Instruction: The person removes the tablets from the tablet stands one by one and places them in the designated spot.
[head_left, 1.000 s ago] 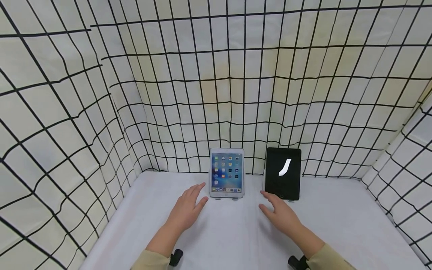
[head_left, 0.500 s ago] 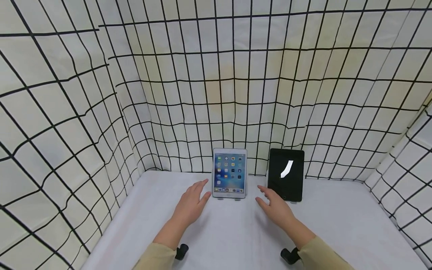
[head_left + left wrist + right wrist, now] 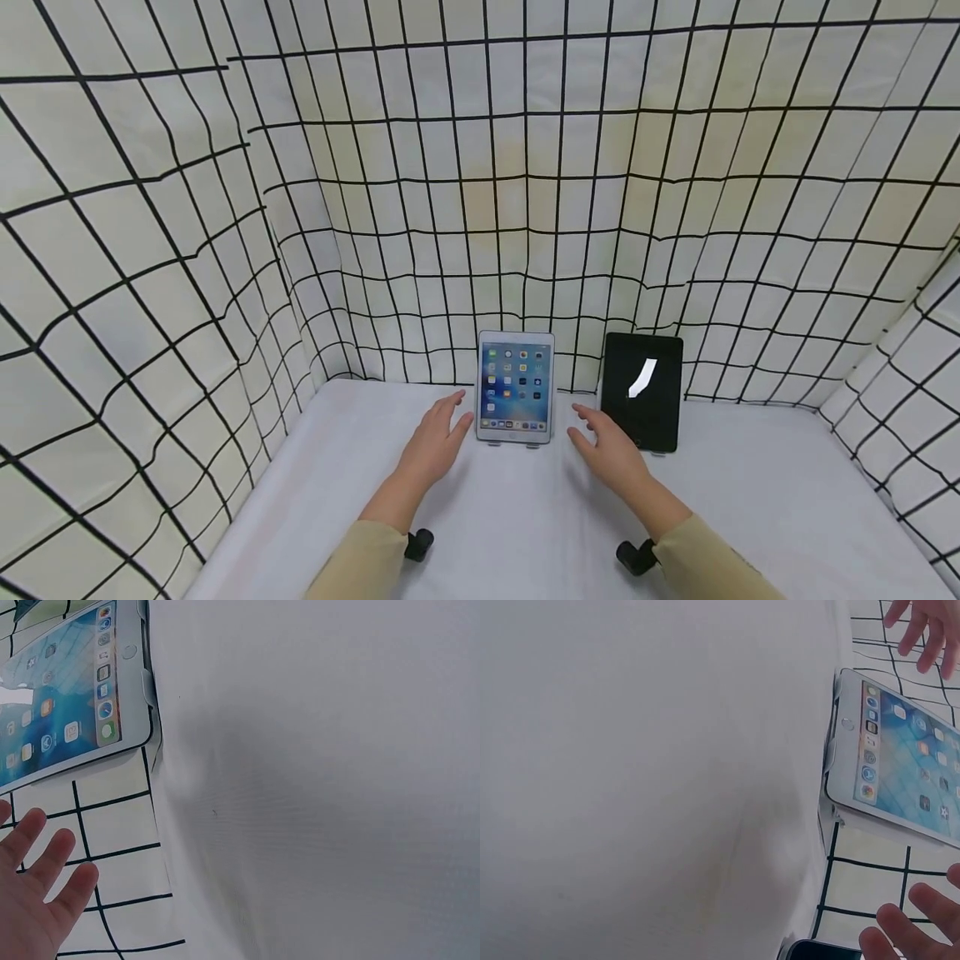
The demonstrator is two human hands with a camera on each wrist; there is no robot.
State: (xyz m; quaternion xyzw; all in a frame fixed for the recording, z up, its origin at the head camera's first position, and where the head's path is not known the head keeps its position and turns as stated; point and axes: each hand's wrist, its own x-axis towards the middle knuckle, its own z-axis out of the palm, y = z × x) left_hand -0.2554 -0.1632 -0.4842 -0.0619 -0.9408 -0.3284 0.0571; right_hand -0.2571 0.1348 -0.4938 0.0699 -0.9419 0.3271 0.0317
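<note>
A white tablet (image 3: 514, 387) with a lit home screen of app icons leans back on a small stand. To its left, my left hand (image 3: 435, 442) hovers with fingers spread, apart from the tablet's edge. My right hand (image 3: 611, 450) is on the other side, in the gap between this tablet and a black tablet (image 3: 643, 387) with a dark screen and a bright reflection. The right hand covers the black tablet's lower left corner in the head view; whether they touch cannot be told there. In the left wrist view, the fingers (image 3: 52, 859) are loosely apart and hold nothing.
A white cloth-covered table (image 3: 517, 533) lies under both tablets. White walls with a black grid (image 3: 480, 192) rise behind and at the sides. Black wrist-worn devices (image 3: 636, 557) sit by the sleeve cuffs.
Both hands have moved forward and closer to the sides of the white tablet. The whole scene has shifted slightly right in the head view. The tablets stay standing where they were.
</note>
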